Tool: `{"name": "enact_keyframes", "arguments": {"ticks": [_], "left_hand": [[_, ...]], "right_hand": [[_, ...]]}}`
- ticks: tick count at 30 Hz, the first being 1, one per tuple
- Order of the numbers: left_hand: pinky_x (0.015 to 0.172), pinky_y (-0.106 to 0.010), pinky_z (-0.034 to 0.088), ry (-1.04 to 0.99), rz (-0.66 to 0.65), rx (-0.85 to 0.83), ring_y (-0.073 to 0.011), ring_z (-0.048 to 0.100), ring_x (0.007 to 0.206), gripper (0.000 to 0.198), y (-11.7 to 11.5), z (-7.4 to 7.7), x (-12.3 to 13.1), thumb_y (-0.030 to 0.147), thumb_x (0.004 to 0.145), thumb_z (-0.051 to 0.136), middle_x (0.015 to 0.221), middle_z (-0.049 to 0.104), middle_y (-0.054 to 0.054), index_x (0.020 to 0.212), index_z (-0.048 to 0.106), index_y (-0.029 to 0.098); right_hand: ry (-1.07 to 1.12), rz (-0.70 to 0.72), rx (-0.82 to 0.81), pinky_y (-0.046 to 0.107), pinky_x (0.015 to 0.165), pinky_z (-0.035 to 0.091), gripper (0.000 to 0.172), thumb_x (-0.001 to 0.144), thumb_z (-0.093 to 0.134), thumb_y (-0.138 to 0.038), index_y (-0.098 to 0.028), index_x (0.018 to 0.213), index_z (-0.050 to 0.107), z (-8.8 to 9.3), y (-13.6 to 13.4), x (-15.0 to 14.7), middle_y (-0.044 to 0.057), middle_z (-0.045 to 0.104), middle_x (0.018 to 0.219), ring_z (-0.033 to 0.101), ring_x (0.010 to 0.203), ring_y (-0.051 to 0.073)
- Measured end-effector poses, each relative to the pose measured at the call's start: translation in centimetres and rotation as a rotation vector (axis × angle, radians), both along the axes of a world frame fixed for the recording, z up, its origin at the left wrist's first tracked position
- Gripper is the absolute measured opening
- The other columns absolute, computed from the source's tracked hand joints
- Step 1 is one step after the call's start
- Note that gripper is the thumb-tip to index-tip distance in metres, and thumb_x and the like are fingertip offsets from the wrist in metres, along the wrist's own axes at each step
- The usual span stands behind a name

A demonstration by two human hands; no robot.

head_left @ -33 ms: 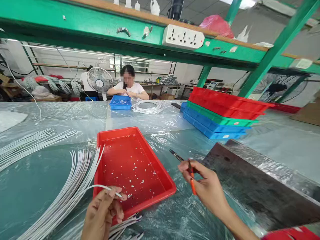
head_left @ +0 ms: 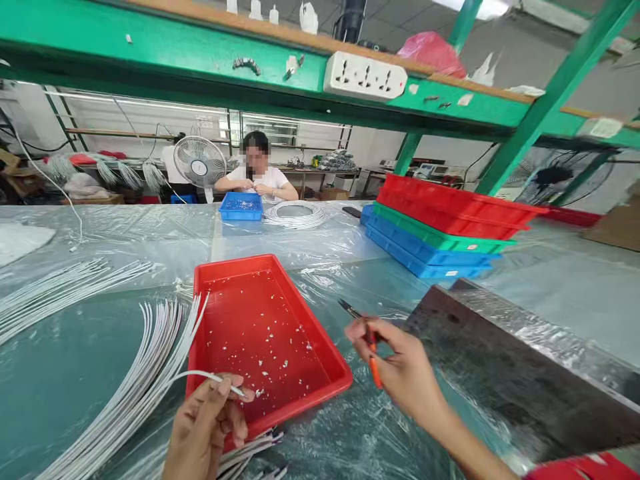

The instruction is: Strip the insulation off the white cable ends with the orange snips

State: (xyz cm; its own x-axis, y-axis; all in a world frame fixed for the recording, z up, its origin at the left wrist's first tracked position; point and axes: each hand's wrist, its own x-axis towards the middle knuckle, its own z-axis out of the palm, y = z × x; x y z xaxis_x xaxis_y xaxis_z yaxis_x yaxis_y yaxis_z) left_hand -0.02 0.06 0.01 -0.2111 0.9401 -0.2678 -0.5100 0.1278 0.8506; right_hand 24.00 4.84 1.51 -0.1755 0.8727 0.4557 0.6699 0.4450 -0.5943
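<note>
Pinched in my left hand [head_left: 205,417] is a white cable [head_left: 205,375], its end pointing right over the near-left part of a red tray [head_left: 320,327]. My right hand [head_left: 400,360] is closed around an orange-handled tool [head_left: 374,363] with a slim, pointed metal tip; fingers hide its middle, so I cannot tell its exact kind. That hand hovers to the right of the tray, with the tip pointing up and left. Small white scraps [head_left: 270,337] lie scattered in the tray. A bundle of white cables [head_left: 140,380] curves along its left side, some ends resting over the rim.
More white cables [head_left: 60,287] lie at far left. A dark metal plate [head_left: 510,373] stands beside my right arm. Stacked red, green and blue trays [head_left: 440,223] are behind it. Across the table, a person [head_left: 260,173] works by a blue tray [head_left: 241,207] and a cable coil [head_left: 296,213].
My right hand has shifted slightly left, towards the red tray, with the orange-handled tool. My left hand and the cable stay where they were.
</note>
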Motion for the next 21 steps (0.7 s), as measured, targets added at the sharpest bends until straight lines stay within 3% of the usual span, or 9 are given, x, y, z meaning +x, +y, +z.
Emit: {"name": "enact_keyframes", "arguments": {"ticks": [4,7,11,16,21], "left_hand": [[0.037,-0.019,0.039,0.006,0.006,0.001,-0.0079,0.048,0.036,0.029,0.2,0.0,-0.1,0.038,0.058,0.076,0.057,0.065,-0.001,0.070,0.067,0.014],[0.037,-0.019,0.039,0.008,-0.017,-0.001,-0.0081,0.049,0.036,0.029,0.1,0.0,-0.2,0.039,0.057,0.075,0.056,0.064,-0.001,0.069,0.067,0.013],[0.037,-0.018,0.037,-0.004,-0.016,0.000,-0.0070,0.048,0.035,0.028,-0.1,0.0,-0.1,0.039,0.060,0.074,0.055,0.064,-0.001,0.069,0.066,0.014],[0.034,-0.018,0.036,-0.059,-0.040,-0.002,-0.0078,0.048,0.034,0.029,-0.2,-0.2,-0.2,0.039,0.057,0.076,0.058,0.066,-0.001,0.067,0.066,0.014],[0.038,-0.019,0.040,-0.081,-0.077,0.019,-0.0077,0.050,0.037,0.024,-0.2,-0.2,-0.5,0.036,0.062,0.074,0.062,0.068,-0.002,0.070,0.067,0.015]], "right_hand": [[-0.128,0.141,-0.062,0.020,0.051,0.029,0.014,0.073,0.048,-0.008,-0.021,0.068,0.046,0.6,1.5,-4.0,-0.006,0.046,0.058,0.038,0.051,0.010],[-0.170,0.126,-0.075,0.020,0.055,0.031,0.014,0.074,0.048,-0.009,-0.021,0.067,0.045,0.6,1.8,-4.1,-0.005,0.050,0.064,0.042,0.056,0.011],[-0.198,-0.042,-0.097,0.021,0.052,0.031,0.014,0.078,0.045,-0.017,-0.020,0.064,0.045,-0.5,1.6,-0.4,-0.003,0.049,0.061,0.041,0.055,0.012],[-0.275,-0.161,-0.179,0.021,0.044,0.029,0.018,0.075,0.046,-0.022,-0.020,0.057,0.048,-3.5,1.0,4.9,-0.005,0.045,0.048,0.038,0.044,0.011],[-0.289,-0.235,-0.211,0.021,0.042,0.030,0.019,0.072,0.050,-0.024,-0.021,0.054,0.047,-6.3,0.6,6.8,-0.005,0.046,0.045,0.040,0.042,0.011]]}}
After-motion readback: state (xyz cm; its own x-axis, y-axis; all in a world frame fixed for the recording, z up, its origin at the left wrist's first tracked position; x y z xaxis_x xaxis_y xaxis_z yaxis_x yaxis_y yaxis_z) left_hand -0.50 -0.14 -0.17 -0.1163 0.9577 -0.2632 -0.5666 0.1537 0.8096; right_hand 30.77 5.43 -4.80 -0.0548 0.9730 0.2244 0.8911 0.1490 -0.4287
